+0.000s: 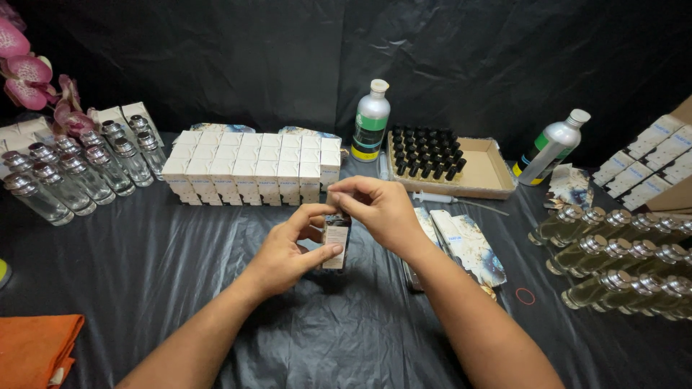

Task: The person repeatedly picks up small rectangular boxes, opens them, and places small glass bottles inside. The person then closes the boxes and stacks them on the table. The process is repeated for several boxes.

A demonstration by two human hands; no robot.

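Gripping left hand (288, 252) and right hand (378, 209), small dark labelled bottle (336, 241).

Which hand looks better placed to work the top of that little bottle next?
Probably the right hand: its fingertips already pinch the top of the small dark bottle, while the left hand wraps the bottle's body and steadies it above the black table cover.

Black sheeting covers the tabletop (180, 266). The stacked cartons (252, 167) are white, the cloth (32, 349) orange, the orchid blooms (29, 75) pink. Two silver bottles (370, 121) wear green bands; flat sleeves (468, 248) show marbled blue-gold print.
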